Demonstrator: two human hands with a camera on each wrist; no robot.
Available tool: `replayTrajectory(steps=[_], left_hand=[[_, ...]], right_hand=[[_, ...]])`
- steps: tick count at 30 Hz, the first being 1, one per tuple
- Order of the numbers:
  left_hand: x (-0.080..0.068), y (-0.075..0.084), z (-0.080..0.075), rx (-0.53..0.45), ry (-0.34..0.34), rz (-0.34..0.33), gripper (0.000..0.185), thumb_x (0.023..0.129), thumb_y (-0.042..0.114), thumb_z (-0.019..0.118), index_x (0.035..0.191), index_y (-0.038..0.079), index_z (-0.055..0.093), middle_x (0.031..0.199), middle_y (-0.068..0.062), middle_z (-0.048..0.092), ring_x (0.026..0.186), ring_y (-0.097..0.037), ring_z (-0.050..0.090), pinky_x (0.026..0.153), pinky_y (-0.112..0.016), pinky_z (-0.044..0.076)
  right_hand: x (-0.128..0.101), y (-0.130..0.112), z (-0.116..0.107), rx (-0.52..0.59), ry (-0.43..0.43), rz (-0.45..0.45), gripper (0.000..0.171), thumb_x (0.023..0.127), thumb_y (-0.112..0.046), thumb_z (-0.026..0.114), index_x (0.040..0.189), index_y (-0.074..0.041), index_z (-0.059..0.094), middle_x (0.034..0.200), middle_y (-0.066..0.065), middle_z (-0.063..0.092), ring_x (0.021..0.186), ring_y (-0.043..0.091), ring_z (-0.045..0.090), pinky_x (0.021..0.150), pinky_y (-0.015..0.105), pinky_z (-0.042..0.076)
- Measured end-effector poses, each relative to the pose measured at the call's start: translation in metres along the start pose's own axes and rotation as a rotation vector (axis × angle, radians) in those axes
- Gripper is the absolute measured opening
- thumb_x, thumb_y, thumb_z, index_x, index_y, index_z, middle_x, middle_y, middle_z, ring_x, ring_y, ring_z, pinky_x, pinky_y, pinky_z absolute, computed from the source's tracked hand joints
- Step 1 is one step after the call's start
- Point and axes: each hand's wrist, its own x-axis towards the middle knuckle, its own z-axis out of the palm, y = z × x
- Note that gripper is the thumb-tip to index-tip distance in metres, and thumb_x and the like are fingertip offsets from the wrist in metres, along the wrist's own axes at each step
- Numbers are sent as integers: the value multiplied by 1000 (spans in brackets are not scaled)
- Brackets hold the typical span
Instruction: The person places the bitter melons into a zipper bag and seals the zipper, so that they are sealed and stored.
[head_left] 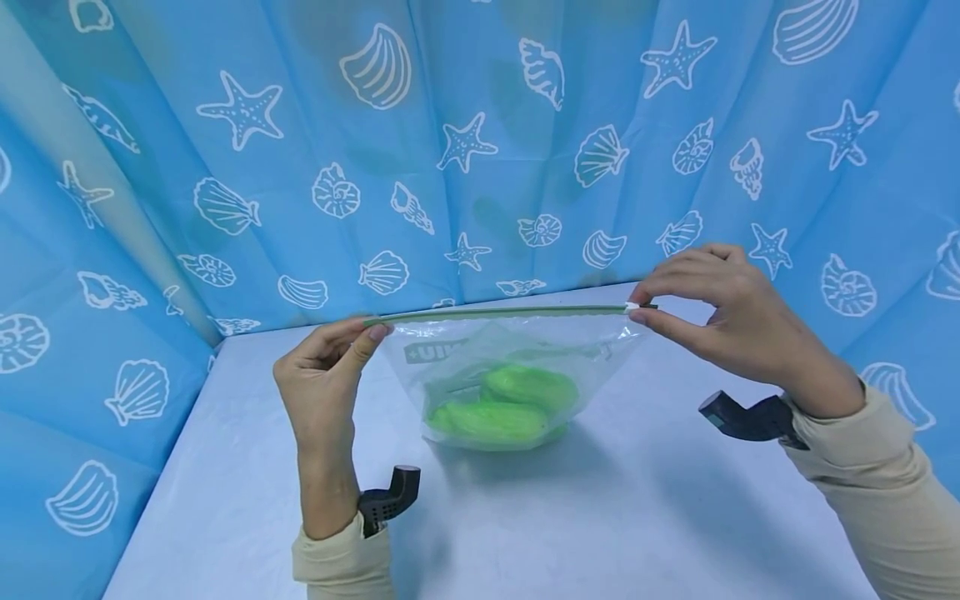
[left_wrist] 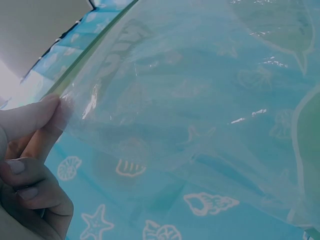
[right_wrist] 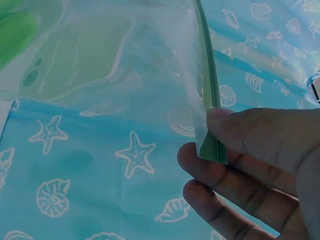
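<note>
- The left hand point(head_left: 321, 379) pinches the left end of the zip-lock bag point(head_left: 510, 375).
- The right hand point(head_left: 731, 312) pinches the slider point(head_left: 633, 307) at the right end.
- The zip strip point(head_left: 495, 314) runs level between both grips; the bag's bottom rests on the counter point(head_left: 600, 517).

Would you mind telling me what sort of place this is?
Probably a staged recording booth, not a home: a blue curtain printed with white shells and starfish encloses a plain pale-blue table, with black wrist-worn cameras.
</note>
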Motion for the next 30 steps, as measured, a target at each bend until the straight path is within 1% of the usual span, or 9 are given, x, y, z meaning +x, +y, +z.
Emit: replayTrajectory(steps=[6,13,17,19,22,24,26,27,30], left_hand=[[1,-16,-3,-14,-8,16,15,73,12,77,86,5,74,73,-13,68,47,-15,34,46,-26,28],[2,-18,-2,-15,-14,34,15,73,11,77,86,5,74,70,-13,67,45,-14,29,43,-26,24],[1,-18,-4,-6,-17,27,16,74,13,77,88,6,74,61,-12,62,42,-14,27,39,-26,22],[1,-16,-6,-3,-8,30,16,74,13,77,88,5,74,58,-12,59,40,-14,28,38,-26,22],[3,-14,-8,-9,5,28,16,74,11,76,88,4,73,62,-13,62,39,-14,29,37,-26,23],[3,-12,-9,-9,4,25,17,75,12,76,89,3,73,59,-11,60,40,-14,28,38,-26,24],[2,-12,-9,-11,-7,17,17,75,12,76,89,3,73,57,-10,59,41,-14,28,39,-27,23],[1,-11,-9,-10,-14,14,17,75,13,76,89,4,73,55,-9,57,41,-14,28,39,-27,23],[-1,-12,-9,-3,-25,11,17,75,14,76,89,5,73,52,-6,53,41,-15,27,38,-27,22]], right_hand=[[-6,3,-2,17,-3,27,32,66,-6,79,95,-19,71,94,-9,65,95,11,55,86,42,29],[-10,3,-3,10,6,39,34,65,-5,80,95,-18,71,94,-8,65,96,12,54,86,42,29],[-12,6,-2,26,-15,64,34,68,-7,79,98,-22,71,97,-9,65,97,10,55,89,36,32],[-14,10,3,68,-62,147,32,74,-11,76,102,-25,69,100,-11,64,100,8,54,89,29,37],[-22,24,21,263,-154,369,19,88,-19,63,107,-22,67,105,-7,63,102,10,52,90,33,40],[-32,37,44,390,-206,555,24,94,-31,52,110,-18,65,104,-3,63,100,13,53,89,39,41],[-46,50,74,531,-251,694,36,96,-37,45,114,-11,62,101,5,63,96,20,54,87,45,42],[-54,56,90,579,-289,748,41,96,-40,43,116,-9,60,100,7,63,94,23,56,84,44,45],[-82,67,134,772,-415,881,38,97,-30,44,123,-4,52,96,17,63,87,34,61,75,45,51]])
